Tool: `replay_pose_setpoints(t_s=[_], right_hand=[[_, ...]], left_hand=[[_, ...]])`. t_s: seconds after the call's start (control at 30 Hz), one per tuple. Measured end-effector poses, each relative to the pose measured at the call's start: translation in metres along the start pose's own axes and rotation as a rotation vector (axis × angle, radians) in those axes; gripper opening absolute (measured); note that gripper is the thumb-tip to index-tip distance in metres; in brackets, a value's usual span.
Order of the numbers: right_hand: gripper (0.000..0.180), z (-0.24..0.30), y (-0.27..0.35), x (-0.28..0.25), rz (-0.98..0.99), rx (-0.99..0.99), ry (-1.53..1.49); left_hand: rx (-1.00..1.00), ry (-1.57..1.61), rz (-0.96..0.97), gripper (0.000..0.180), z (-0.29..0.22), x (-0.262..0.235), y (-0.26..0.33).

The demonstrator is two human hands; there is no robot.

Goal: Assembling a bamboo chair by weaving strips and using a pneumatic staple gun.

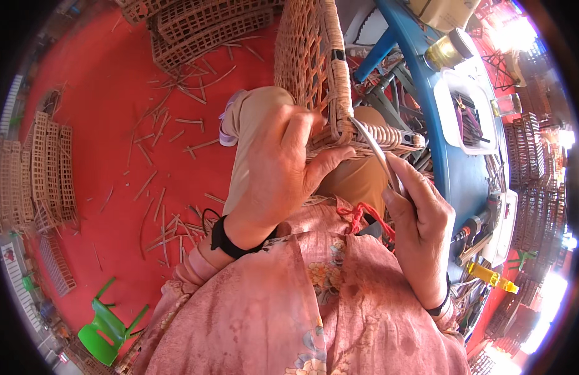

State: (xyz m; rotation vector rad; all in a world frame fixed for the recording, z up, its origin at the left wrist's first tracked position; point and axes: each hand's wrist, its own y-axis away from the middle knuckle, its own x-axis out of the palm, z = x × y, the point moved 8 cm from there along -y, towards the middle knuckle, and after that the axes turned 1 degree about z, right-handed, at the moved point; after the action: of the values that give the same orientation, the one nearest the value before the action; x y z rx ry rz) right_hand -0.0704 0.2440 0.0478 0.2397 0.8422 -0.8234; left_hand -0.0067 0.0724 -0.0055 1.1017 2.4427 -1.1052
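A woven wicker panel (311, 69) stands upright over my lap, with a cane-wrapped edge (339, 75) and a dark band on it. At its lower corner, my left hand (280, 165) curls its fingers against the weave, the thumb stretched toward the wrapped edge; the fingertips are partly hidden. My right hand (421, 215) pinches a pale, flat, narrow strip (376, 149) between thumb and forefinger. The strip's tip touches the wrapped corner. Whether it is cane or a metal blade, I cannot tell. A cane-wrapped bar (389, 135) runs rightward from the corner.
On my right, a blue table (421, 47) holds a white tray (488, 128) of tools, a glass jar (451, 51) and a power drill (474, 228). Cane offcuts (171, 231) litter the red floor (108, 181). Stacked wicker pieces (52, 162) and a green chair (105, 331) are on the left.
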Motion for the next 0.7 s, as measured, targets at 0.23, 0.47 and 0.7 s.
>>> replay_pose_setpoints(t_s=[0.23, 0.47, 0.7], right_hand=[[0.036, 0.000, -0.002, -0.005, 0.014, 0.035, -0.024], [0.042, -0.011, 0.013, -0.038, -0.022, 0.120, -0.169], [0.056, -0.145, 0.056, -0.088, -0.473, 0.620, -0.469]], left_hand=[[-0.103, 0.513, 0.149, 0.033, 0.029, 0.028, -0.003], [-0.199, 0.637, 0.024, 0.029, 0.022, 0.025, -0.003], [-0.529, 0.903, -0.043, 0.018, 0.019, 0.034, 0.007]])
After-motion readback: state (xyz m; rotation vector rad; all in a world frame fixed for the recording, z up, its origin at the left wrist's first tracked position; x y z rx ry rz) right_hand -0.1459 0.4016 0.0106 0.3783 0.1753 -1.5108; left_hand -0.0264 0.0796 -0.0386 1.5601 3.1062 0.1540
